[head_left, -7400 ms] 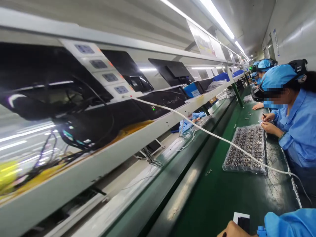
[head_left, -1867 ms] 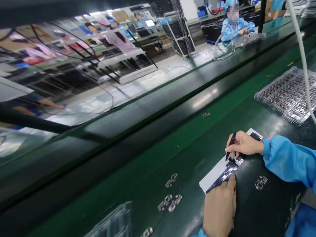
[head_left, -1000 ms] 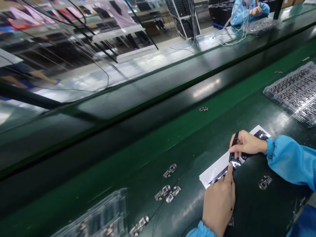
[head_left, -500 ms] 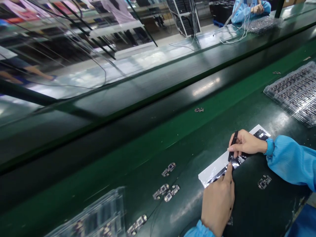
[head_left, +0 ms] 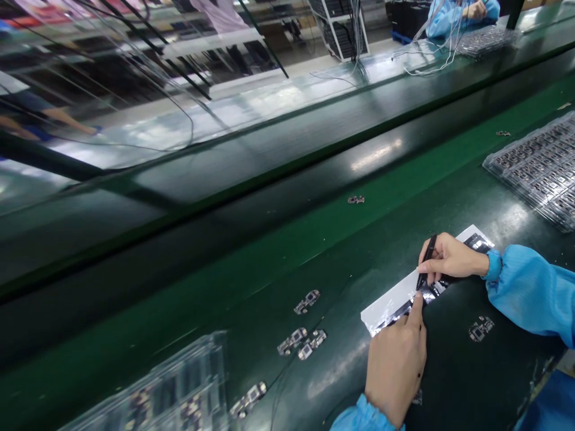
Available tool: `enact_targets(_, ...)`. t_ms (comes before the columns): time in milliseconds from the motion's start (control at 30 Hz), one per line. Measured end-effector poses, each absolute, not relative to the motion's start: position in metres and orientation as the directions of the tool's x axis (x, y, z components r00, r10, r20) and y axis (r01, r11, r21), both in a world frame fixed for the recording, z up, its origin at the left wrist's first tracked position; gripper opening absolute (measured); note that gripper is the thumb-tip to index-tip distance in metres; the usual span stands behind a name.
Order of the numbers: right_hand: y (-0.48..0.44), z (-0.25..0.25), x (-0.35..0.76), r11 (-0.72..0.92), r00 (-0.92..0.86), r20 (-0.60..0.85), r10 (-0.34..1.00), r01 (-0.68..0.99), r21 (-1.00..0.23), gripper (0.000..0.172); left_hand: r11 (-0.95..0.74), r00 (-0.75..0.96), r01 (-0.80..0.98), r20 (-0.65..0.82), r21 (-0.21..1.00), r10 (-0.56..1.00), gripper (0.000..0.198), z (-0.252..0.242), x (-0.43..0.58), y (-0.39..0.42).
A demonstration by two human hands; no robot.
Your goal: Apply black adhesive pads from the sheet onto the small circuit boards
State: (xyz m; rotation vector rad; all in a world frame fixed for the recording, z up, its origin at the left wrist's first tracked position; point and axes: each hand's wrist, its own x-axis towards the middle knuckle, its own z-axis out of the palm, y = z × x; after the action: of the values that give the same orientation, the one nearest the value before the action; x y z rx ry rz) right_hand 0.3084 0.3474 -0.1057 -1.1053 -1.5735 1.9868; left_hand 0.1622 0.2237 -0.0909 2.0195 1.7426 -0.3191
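My right hand [head_left: 444,256] grips black tweezers [head_left: 426,260], their tips pointing down at a white-edged strip of dark, shiny stickers [head_left: 393,300]. My left hand [head_left: 398,365] lies at the strip's near side. Its index finger is stretched out and touches the strip close to the tweezer tips; the other fingers are partly hidden under the hand. To the right of my left hand lies a small circuit board [head_left: 480,329]. Another board [head_left: 417,397] is mostly covered by my left hand. Whether a sticker is between the tips is too small to tell.
Several circuit boards [head_left: 291,341] lie left of my hands, beside a thin dark cable. A clear plastic tray [head_left: 179,383] stands at the lower left, a filled tray [head_left: 539,161] at the right. One board [head_left: 356,200] sits on the green belt. A co-worker's hand [head_left: 474,10] shows far off.
The board on the green belt has shifted a little to the left. My hands and the strip stay almost in place; the view has tilted slightly.
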Motion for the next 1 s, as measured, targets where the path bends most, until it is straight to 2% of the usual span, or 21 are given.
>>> enact_targets(433, 0.346, -0.105, 0.308, -0.315, -0.602, -0.343, 0.721, 0.157, -0.936, 0.035, -0.085, 0.180, 0.970, -0.431, 0.230, 0.884, 0.047, -0.094, 0.161, 0.223)
enact_targets(567, 0.347, -0.107, 0.308, -0.311, -0.589, -0.311, 0.746, 0.105, -0.945, 0.035, -0.055, 0.187, 0.945, -0.393, 0.323, 0.900, 0.046, -0.097, 0.159, 0.221)
enact_targets(667, 0.347, -0.108, 0.308, -0.324, -0.561, -0.296, 0.773, 0.052, -0.945, 0.035, 0.021, 0.150, 0.874, -0.310, 0.486, 0.939, 0.042, -0.098, 0.154, 0.221)
enact_targets(733, 0.348, -0.107, 0.309, -0.341, -0.533, -0.292, 0.794, 0.008, -0.940, 0.037, 0.162, 0.021, 0.728, -0.257, 0.667, 0.966, 0.040, -0.097, 0.149, 0.222)
enact_targets(800, 0.349, -0.104, 0.312, -0.346, -0.499, -0.276, 0.822, -0.052, -0.937, 0.037, 0.331, -0.134, 0.421, -0.303, 0.844, 0.943, 0.044, -0.094, 0.144, 0.222)
enact_targets(833, 0.349, -0.102, 0.313, -0.341, -0.483, -0.260, 0.836, -0.086, -0.936, 0.037, 0.400, -0.174, 0.218, -0.368, 0.890, 0.913, 0.047, -0.092, 0.141, 0.222)
enact_targets(867, 0.349, -0.100, 0.315, -0.333, -0.470, -0.241, 0.849, -0.122, -0.935, 0.036, 0.451, -0.173, 0.011, -0.442, 0.893, 0.880, 0.049, -0.090, 0.139, 0.222)
enact_targets(933, 0.347, -0.095, 0.318, -0.320, -0.456, -0.204, 0.866, -0.191, -0.928, 0.034, 0.501, -0.099, -0.316, -0.553, 0.806, 0.827, 0.048, -0.086, 0.137, 0.222)
enact_targets(1000, 0.342, -0.092, 0.317, -0.327, -0.462, -0.190, 0.866, -0.238, -0.914, 0.033, 0.517, -0.040, -0.472, -0.603, 0.715, 0.797, 0.042, -0.085, 0.138, 0.222)
